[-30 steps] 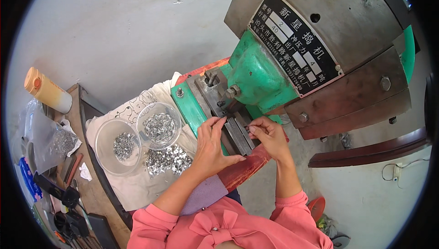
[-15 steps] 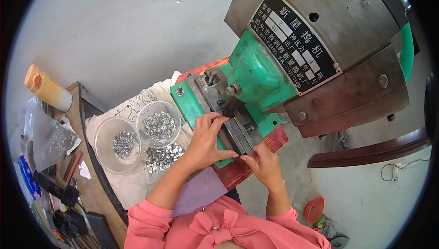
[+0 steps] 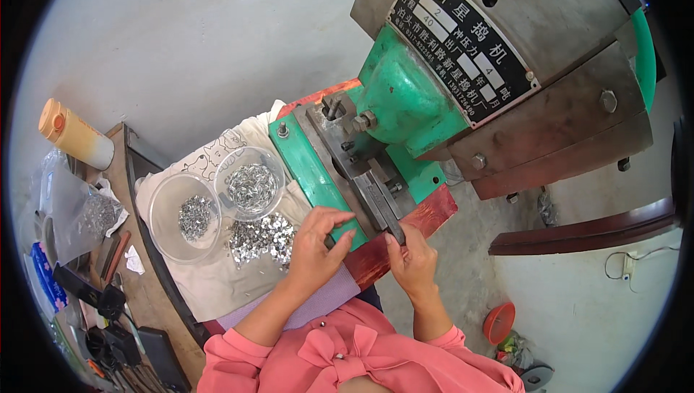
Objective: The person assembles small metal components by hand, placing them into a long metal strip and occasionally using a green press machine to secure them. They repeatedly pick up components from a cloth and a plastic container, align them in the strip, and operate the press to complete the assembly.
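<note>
My right hand (image 3: pixel 414 261) pinches the near end of a dark, flat metal bar (image 3: pixel 391 224), thumb and fingers closed on it. The bar lies along the steel die block (image 3: pixel 370 209) at the base of a green press (image 3: pixel 408 100). My left hand (image 3: pixel 316 248) is off the die, its thumb and forefinger apart, with nothing visible between them. Left of it a pile of small silvery metal pieces (image 3: pixel 262 240) lies on a pale cloth (image 3: pixel 242 290). Behind the pile stand two clear plastic tubs, a larger tub (image 3: pixel 160 228) and a smaller tub (image 3: pixel 272 161), both holding small metal parts.
The press's grey head (image 3: pixel 506 3) overhangs the die. A red worn board (image 3: pixel 431 212) lies under the base. On the wooden table (image 3: pixel 148 281) at left are an orange-capped bottle (image 3: pixel 76 135), a plastic bag (image 3: pixel 69 219) and several tools. A red bowl (image 3: pixel 499 323) rests on the floor.
My left hand has come off the die and moved toward me and slightly left. My right hand has drawn the bar's end slightly out past the die's near edge.
</note>
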`<state>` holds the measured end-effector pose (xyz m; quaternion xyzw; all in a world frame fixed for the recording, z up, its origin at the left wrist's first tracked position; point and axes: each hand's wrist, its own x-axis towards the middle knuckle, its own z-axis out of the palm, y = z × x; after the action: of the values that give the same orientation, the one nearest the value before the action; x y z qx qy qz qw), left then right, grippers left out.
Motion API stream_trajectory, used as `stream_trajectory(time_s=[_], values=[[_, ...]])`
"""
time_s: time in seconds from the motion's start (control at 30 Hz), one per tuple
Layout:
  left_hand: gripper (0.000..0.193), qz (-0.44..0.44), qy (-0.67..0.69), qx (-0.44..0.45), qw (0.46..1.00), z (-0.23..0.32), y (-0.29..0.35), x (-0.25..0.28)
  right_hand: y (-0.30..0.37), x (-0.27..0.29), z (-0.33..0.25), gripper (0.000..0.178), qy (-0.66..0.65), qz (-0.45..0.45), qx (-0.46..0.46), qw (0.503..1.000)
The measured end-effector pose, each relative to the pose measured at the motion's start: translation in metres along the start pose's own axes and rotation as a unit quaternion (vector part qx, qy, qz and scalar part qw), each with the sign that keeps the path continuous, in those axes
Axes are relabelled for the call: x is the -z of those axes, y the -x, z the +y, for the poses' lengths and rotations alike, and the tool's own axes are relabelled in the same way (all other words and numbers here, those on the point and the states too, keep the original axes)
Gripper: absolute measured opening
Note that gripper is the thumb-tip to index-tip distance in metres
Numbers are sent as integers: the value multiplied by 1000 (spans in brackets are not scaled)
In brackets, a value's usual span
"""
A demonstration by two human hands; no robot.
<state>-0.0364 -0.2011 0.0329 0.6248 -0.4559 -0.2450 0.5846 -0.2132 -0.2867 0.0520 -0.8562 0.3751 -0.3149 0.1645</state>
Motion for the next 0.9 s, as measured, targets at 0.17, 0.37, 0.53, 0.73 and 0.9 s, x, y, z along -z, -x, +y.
stream_trajectory(time_s=[0.17,0.37,0.53,0.73,0.9], values=[[24,-39,69,48,996,11,16,-2,19,7,6,19,-29,27,-20,999],[41,-102,173,102,974,12,37,4,60,51,15,20,-186,-41,-138,972],[61,-126,260,149,946,13,62,28,57,39,-9,17,-286,-212,-128,926],[36,-14,318,281,905,-4,116,69,42,-18,-31,20,-346,-386,-128,845],[35,92,297,346,885,-14,151,86,35,-59,-47,28,-232,-385,-32,893]])
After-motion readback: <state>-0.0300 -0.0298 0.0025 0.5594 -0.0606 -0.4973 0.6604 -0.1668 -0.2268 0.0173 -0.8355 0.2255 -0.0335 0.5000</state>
